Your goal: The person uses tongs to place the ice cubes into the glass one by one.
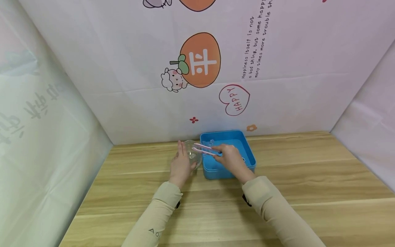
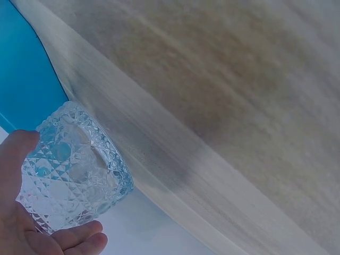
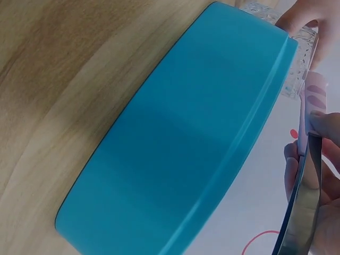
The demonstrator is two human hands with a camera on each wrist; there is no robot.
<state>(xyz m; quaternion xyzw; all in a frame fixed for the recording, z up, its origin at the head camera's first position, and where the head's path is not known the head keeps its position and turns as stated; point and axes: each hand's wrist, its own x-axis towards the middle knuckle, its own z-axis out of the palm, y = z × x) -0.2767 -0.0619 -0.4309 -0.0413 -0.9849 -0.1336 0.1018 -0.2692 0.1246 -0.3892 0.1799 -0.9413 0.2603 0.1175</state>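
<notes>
My left hand [image 1: 180, 165] grips a clear cut-glass bowl [image 2: 74, 175], thumb on one side and fingers round the other. Inside it, seen through the patterned wall, are blurred clear pieces. My right hand [image 1: 230, 158] holds a pair of tongs [image 3: 313, 106], pink at the tips and metal behind, between thumb and fingers. In the head view the tong tips reach over the bowl's mouth; whether they pinch anything I cannot tell. A blue box [image 1: 216, 174] stands right beside the bowl, under my right hand, with small clear pieces [image 1: 211, 141] at its left side.
The box and bowl stand on a wood-grain table [image 1: 302, 178] near its back edge. Behind rises a white printed sheet [image 1: 139, 113], and similar sheets hang at the left and right sides.
</notes>
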